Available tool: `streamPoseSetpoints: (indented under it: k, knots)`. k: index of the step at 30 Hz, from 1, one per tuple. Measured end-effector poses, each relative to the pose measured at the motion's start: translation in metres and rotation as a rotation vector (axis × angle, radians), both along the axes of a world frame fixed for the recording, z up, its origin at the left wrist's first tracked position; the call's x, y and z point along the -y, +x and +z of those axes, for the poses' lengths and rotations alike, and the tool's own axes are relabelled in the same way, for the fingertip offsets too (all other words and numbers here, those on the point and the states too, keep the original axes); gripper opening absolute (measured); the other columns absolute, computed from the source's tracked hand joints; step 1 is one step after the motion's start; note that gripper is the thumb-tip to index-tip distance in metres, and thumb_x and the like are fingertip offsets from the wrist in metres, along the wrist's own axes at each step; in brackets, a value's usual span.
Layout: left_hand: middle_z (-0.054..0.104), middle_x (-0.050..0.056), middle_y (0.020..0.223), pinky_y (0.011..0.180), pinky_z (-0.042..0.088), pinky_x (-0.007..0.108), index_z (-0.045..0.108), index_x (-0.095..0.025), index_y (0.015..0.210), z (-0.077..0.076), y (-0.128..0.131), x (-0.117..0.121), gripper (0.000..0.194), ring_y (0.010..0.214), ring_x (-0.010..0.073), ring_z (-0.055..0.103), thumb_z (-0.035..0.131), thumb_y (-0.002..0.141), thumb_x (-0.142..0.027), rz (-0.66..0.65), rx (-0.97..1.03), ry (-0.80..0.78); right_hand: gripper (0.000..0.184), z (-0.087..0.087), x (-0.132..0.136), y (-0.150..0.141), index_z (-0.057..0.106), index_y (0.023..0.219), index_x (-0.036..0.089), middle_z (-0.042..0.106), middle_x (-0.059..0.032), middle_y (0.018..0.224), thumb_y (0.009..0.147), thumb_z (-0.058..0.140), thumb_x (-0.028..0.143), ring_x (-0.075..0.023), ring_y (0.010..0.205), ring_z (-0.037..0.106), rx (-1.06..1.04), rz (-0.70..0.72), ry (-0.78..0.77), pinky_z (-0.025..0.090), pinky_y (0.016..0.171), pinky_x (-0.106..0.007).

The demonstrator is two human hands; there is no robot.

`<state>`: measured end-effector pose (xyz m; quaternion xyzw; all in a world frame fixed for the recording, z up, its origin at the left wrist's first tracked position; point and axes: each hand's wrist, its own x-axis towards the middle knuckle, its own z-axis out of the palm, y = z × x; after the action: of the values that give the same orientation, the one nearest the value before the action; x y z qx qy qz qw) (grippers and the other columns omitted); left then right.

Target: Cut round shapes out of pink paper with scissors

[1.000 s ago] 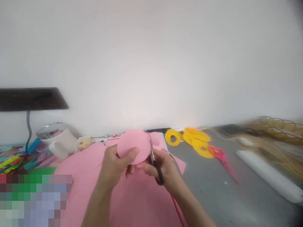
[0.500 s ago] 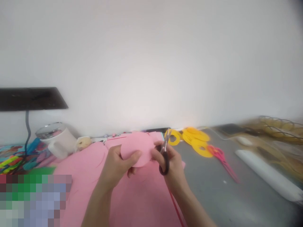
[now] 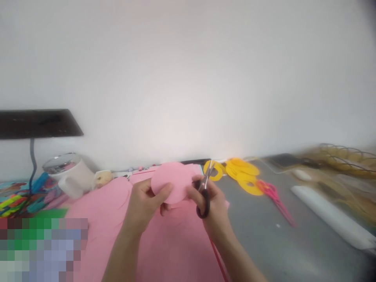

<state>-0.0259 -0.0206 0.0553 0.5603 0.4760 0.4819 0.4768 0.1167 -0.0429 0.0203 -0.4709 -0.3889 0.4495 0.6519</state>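
A round pink paper disc [image 3: 173,178] is held up over the table, its left edge pinched in my left hand [image 3: 145,207] with the thumb lying on its face. My right hand [image 3: 213,205] holds black-handled scissors [image 3: 206,188], their blades pointing up and slightly parted. The right thumb and fingertips also touch the disc's right edge. Beneath both hands spreads a large pink paper sheet [image 3: 173,250]. Fingers behind the disc are partly hidden.
Yellow paper rings [image 3: 242,170] lie at the back right, touching pink scissors [image 3: 274,199]. A long white object [image 3: 331,215] rests on the grey tabletop [image 3: 258,239]. At the left stand a white mug [image 3: 73,176] and a small beige figure [image 3: 102,179]. A wall [image 3: 188,78] rises behind.
The disc has turned or tilted slightly in my fingers and shifted up a little. Both hands keep their grip, and the scissors stay nearly in place.
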Motion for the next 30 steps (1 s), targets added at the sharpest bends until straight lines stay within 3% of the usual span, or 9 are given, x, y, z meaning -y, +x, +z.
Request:
streamPoseSetpoints:
  k: [6, 12, 17, 24, 30]
  knots:
    - [0.055, 0.001, 0.04, 0.04, 0.04, 0.023, 0.059, -0.015, 0.047, 0.002, 0.006, 0.003, 0.033, 0.037, 0.0106, 0.049, 0.065, 0.074, -0.031, -0.036, -0.018, -0.052, 0.028, -0.002, -0.002, 0.001, 0.06, 0.086, 0.02, 0.051, 0.0048, 0.063, 0.067, 0.077, 0.031, -0.0101, 0.057, 0.043, -0.002, 0.04, 0.024, 0.037, 0.054, -0.022]
    - [0.052, 0.0, 0.036, 0.038, 0.04, 0.023, 0.057, -0.016, 0.042, 0.002, 0.003, 0.001, 0.034, 0.035, 0.0107, 0.047, 0.067, 0.073, -0.029, 0.065, 0.051, -0.031, 0.022, 0.01, 0.0, 0.0, 0.058, 0.072, 0.019, 0.052, 0.0037, 0.059, 0.068, 0.074, 0.033, -0.0119, 0.056, 0.045, 0.098, 0.286, 0.012, 0.039, 0.055, -0.024]
    - [0.049, -0.001, 0.035, 0.035, 0.037, 0.023, 0.053, -0.017, 0.04, 0.0, -0.002, -0.001, 0.032, 0.033, 0.0107, 0.044, 0.069, 0.066, -0.026, 0.015, 0.039, -0.064, 0.025, 0.016, 0.003, 0.0, 0.058, 0.072, 0.018, 0.052, 0.0018, 0.063, 0.069, 0.075, 0.037, -0.0132, 0.06, 0.045, 0.11, 0.433, 0.042, 0.038, 0.056, -0.025]
    - [0.042, -0.002, 0.03, 0.036, 0.03, 0.023, 0.045, -0.019, 0.035, 0.002, -0.004, 0.002, 0.047, 0.03, 0.0075, 0.036, 0.062, 0.073, -0.04, 0.011, -0.104, -0.065, 0.032, 0.008, 0.001, 0.001, 0.054, 0.07, 0.019, 0.048, 0.0042, 0.059, 0.067, 0.077, 0.04, -0.0109, 0.055, 0.039, 0.113, 0.419, 0.045, 0.036, 0.051, -0.023]
    - [0.036, -0.004, 0.029, 0.038, 0.029, 0.023, 0.037, -0.02, 0.033, 0.007, -0.003, 0.005, 0.05, 0.03, 0.0052, 0.03, 0.061, 0.074, -0.038, 0.02, -0.178, -0.074, 0.034, 0.007, 0.001, 0.001, 0.05, 0.067, 0.02, 0.047, 0.0046, 0.058, 0.065, 0.079, 0.038, -0.0109, 0.054, 0.039, 0.1, 0.42, 0.068, 0.035, 0.049, -0.023]
